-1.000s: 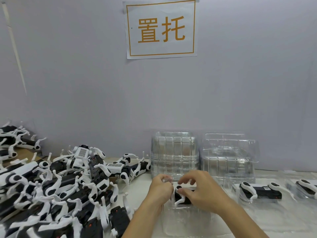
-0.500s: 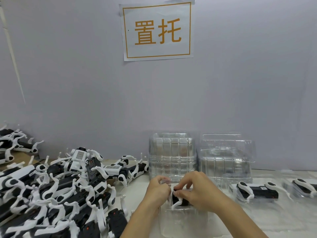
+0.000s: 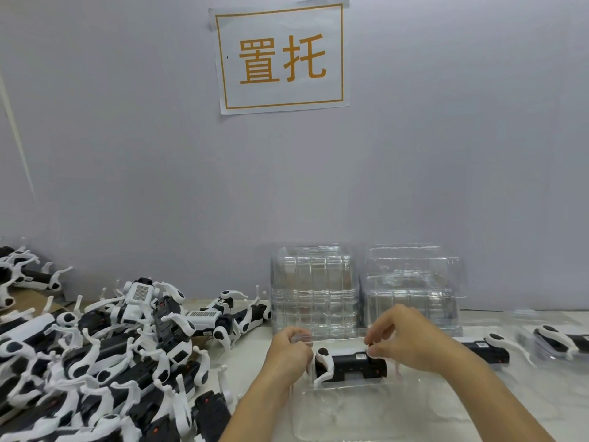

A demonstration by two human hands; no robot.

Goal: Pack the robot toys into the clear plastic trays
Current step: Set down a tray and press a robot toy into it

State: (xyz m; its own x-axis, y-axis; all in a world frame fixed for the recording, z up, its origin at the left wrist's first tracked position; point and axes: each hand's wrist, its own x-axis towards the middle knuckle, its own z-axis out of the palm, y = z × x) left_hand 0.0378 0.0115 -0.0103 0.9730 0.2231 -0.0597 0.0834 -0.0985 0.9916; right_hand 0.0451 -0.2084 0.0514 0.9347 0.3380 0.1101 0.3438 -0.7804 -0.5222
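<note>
A black-and-white toy (image 3: 349, 365) lies on its side in an open clear tray (image 3: 366, 406) on the bench (image 3: 255, 349), right in front of the person. The left hand (image 3: 291, 352) is curled at the toy's left end, by its white leg; whether it grips the leg or the tray's edge cannot be told. The right hand (image 3: 404, 341) pinches at the toy's top right end with fingertips bunched. The toy looks nearly seated, though the clear plastic makes it hard to judge.

To the right, two packed trays (image 3: 487, 347) (image 3: 557, 342) each hold a toy. Behind the hands stand two stacks of empty trays (image 3: 314, 291) (image 3: 414, 291). On the left a large heap of toys (image 3: 105, 362) waits unpacked. So the job seems early: a couple done, one in hand, many left.
</note>
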